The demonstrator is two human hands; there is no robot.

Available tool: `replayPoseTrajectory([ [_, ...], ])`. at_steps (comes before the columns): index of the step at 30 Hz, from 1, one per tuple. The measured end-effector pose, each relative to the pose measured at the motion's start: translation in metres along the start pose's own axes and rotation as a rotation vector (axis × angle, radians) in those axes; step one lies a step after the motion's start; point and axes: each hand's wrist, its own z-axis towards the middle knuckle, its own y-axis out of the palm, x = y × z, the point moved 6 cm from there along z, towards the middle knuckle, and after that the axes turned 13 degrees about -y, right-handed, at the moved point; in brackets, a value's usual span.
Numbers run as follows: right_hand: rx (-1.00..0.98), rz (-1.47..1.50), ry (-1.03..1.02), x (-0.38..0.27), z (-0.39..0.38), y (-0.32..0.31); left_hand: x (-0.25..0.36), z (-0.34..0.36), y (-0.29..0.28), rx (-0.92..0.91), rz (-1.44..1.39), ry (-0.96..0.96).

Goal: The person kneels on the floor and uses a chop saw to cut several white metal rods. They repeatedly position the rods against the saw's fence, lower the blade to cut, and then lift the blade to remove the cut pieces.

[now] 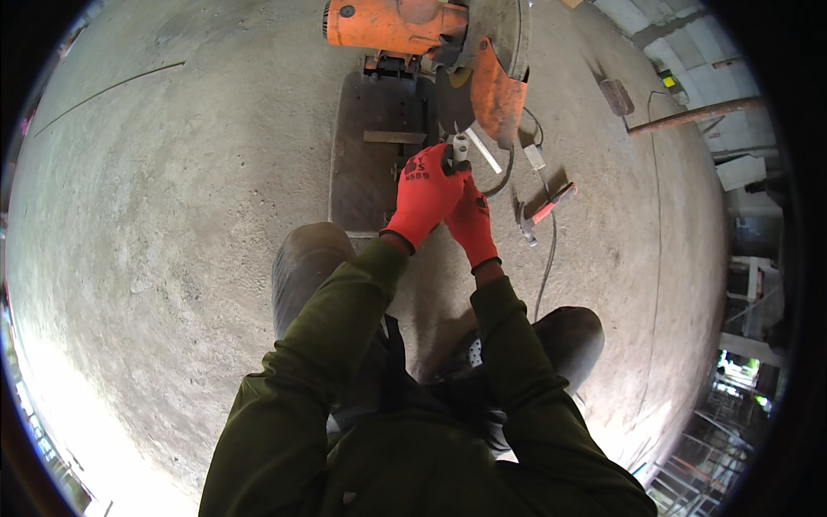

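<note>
My left hand (424,191), in a red glove, is closed around a small pale piece with dark spots or holes (461,147), just in front of the saw's blade guard. Beneath and to the right of it, my right hand (469,222), also red-gloved, has its fingers closed against the same piece, partly hidden. An orange cut-off saw (383,23) stands on a dark metal base (357,185), with a short flat bar (388,137) lying across it. A pale strip (487,155) lies just right of the piece in my hands.
A red-handled hammer (551,205), a pale cord connector (534,158) and a black cable lie on the concrete floor (172,258) to the right. Farther right are a shovel (616,96) and a long brown pole (698,112) near blockwork. A thin rod (108,95) lies at far left.
</note>
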Motion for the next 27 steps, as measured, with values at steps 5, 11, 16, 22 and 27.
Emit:
replayPoseTrajectory([
  [5, -0.005, 0.04, -0.097, -0.008, 0.0, 0.006, 0.005, 0.0, 0.004, 0.019, 0.088, 0.01],
  [11, -0.049, 0.125, -0.097, -0.012, 0.004, 0.013, 0.003, 0.001, 0.004, 0.153, 0.141, 0.104],
  [16, -0.048, 0.072, -0.07, -0.017, 0.002, 0.017, 0.002, 0.002, 0.004, 0.138, 0.198, 0.113],
  [22, 0.033, 0.046, -0.085, -0.021, -0.004, 0.02, 0.004, 0.001, 0.001, 0.118, 0.195, 0.117],
  [27, 0.036, 0.007, -0.128, -0.018, -0.007, 0.026, 0.007, -0.001, -0.001, 0.092, 0.19, 0.12],
])
